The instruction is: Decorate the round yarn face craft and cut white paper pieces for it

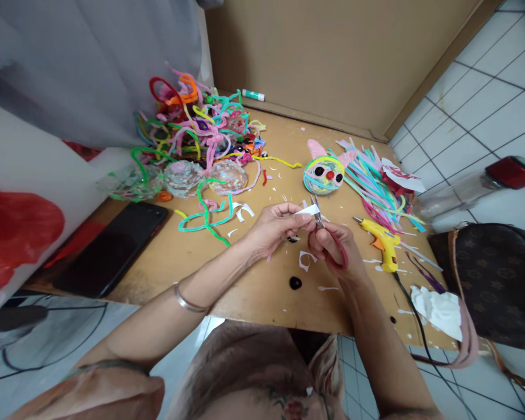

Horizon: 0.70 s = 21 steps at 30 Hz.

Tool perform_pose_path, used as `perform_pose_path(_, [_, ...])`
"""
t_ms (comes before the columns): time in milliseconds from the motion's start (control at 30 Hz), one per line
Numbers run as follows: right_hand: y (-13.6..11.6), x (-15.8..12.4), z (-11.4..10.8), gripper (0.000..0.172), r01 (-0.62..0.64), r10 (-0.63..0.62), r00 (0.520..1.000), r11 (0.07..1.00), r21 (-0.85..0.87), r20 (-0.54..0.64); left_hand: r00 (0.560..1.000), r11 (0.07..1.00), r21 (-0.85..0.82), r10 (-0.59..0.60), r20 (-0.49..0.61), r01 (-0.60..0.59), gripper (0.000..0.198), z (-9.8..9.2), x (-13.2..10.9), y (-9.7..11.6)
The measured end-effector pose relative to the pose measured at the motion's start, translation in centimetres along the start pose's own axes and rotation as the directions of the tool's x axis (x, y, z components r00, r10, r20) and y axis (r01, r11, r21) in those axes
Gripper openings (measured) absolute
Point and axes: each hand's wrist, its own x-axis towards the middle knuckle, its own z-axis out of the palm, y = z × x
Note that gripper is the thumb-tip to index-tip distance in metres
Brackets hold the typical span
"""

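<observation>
Paper scrap (310,210) pinched in left hand (273,227); right hand (332,248) closed around red scissors (328,236), blades at paper, above worktop (254,280).

**Around the hands**

On the tabletop (254,291), the glue gun (382,239) lies right of the right hand (332,248), the phone (114,248) left of the left hand (273,227), and the pipe cleaners (196,122) behind it. The paper scrap (310,210) sits in the left hand, the scissors (318,220) in the right.

Bare tabletop (254,291) ahead — glue gun (382,240) rightward
</observation>
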Motion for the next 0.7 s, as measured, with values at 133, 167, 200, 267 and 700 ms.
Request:
perform_pose_path(133, [0.1, 0.0, 0.0, 0.033, 0.019, -0.019, 1.0, 1.0, 0.02, 0.018, 1.0, 1.0, -0.011, 0.002, -0.001, -0.002, 0.033, 0.0, 0.0, 0.0])
perform_pose_path(167, [0.1, 0.0, 0.0, 0.033, 0.019, -0.019, 1.0, 1.0, 0.022, 0.019, 1.0, 1.0, -0.013, 0.002, 0.001, -0.002, 0.033, 0.0, 0.0, -0.1])
perform_pose_path(200, [0.1, 0.0, 0.0, 0.034, 0.015, -0.016, 1.0, 1.0, 0.021, 0.019, 1.0, 1.0, -0.014, 0.002, 0.005, -0.002, 0.032, 0.0, 0.0, -0.1])
perform_pose_path(267, [0.1, 0.1, -0.1, 0.035, 0.002, -0.003, 1.0, 1.0, 0.016, 0.013, 1.0, 1.0, -0.023, 0.0, -0.004, 0.0, 0.031, 0.0, 0.1, -0.2])
perform_pose_path(700, [-1.7, 0.0, -0.6, 0.053, -0.215, 0.232, 0.971, 0.951, -0.223, 0.052, 0.936, 0.94, 0.202, 0.309, -0.167, -0.274, 0.021, -1.0, 0.8, 0.5])
